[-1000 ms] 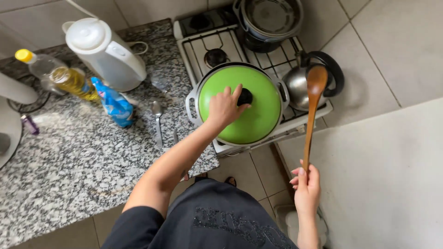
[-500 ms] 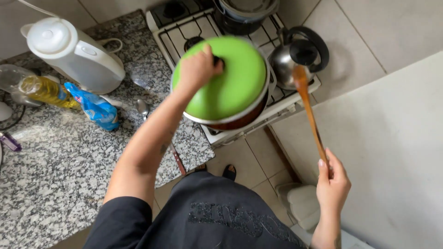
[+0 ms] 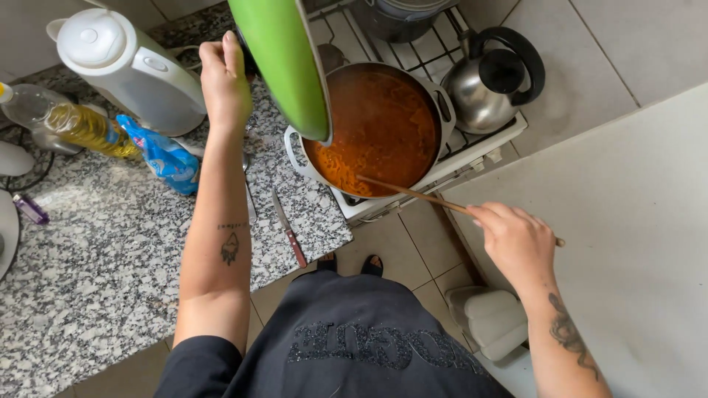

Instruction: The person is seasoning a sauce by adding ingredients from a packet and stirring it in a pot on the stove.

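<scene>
Left hand [image 3: 225, 81] grips the green lid [image 3: 284, 66] tilted clear of the pot [image 3: 376, 129] — right hand [image 3: 516, 239] clasps the wooden spoon [image 3: 413, 193], dipped in; stirring seems next, needing a steady sweep.

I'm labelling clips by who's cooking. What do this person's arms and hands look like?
Both forearms are bare. The left hand has no ring or glove visible; its forearm carries a small dark tattoo with a short line above it. The right hand is also bare, with a winding dark tattoo along the forearm. A short black sleeve shows on the left arm.
</scene>
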